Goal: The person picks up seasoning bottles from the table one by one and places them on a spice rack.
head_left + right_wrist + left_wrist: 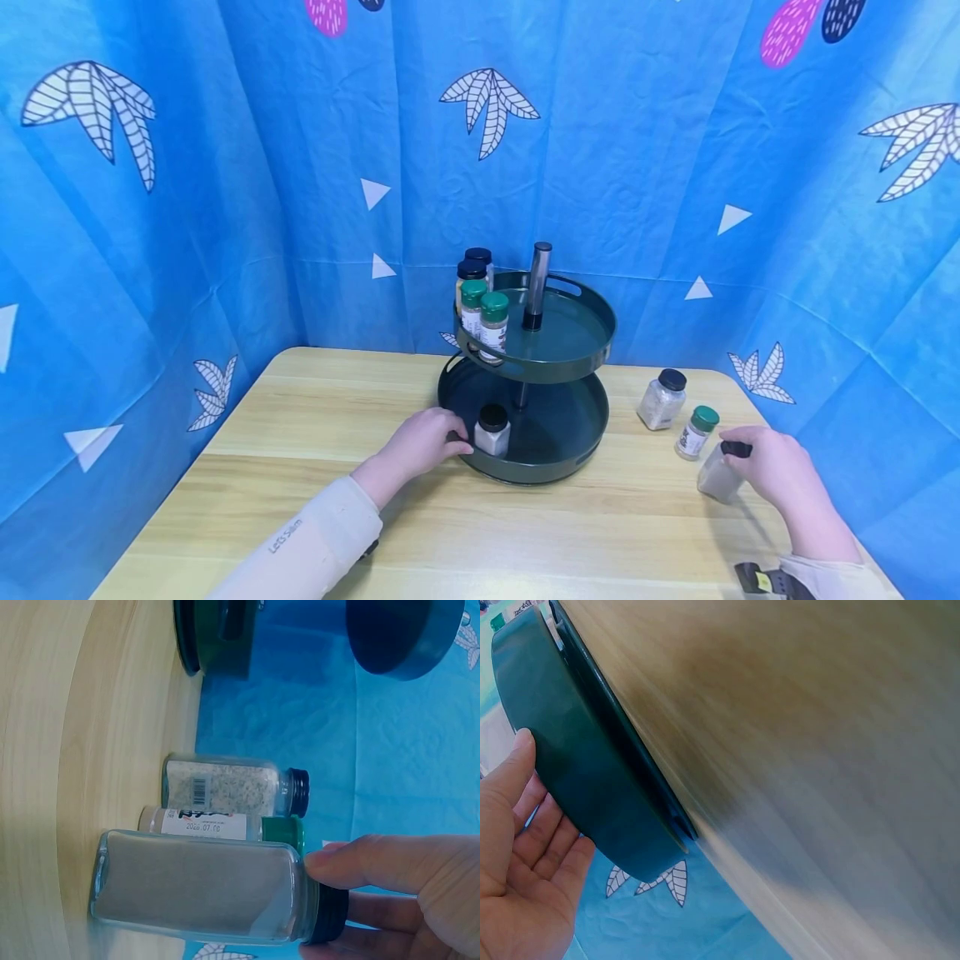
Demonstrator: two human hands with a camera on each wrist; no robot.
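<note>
We see the person's left hand (420, 440) grasping the lower tray (551, 433) of a dark green two-level stand. Its thumb rests against the outer wall while the other fingers reach behind the rim, as the left wrist view shows. Near those fingers, a jar with a black cap (492, 437) stands inside this tray, towards its left front.

We see the right hand (772, 467) grasping a tall clear jar (199, 885) by its black lid (330, 913), with the thumb at the neck and the other fingers on the lid's far side. This jar is well apart from the stand, over the right part of the tabletop (285, 417), and leans in the head view; we cannot tell whether its base touches the wood. It looks filled with something greyish. Just beside it on the tabletop is a small green-capped bottle (692, 437) with a white label, and a little farther back stands a square jar (662, 402) of pale, speckled contents.

Above, the upper tray (555, 371) bears two green-topped bottles (494, 332) and two dark-topped bottles (471, 271), grouped at its left. A metal post (537, 283) rises through its middle. Behind everything we see a blue curtain (330, 125) printed with white leaves and triangles.
</note>
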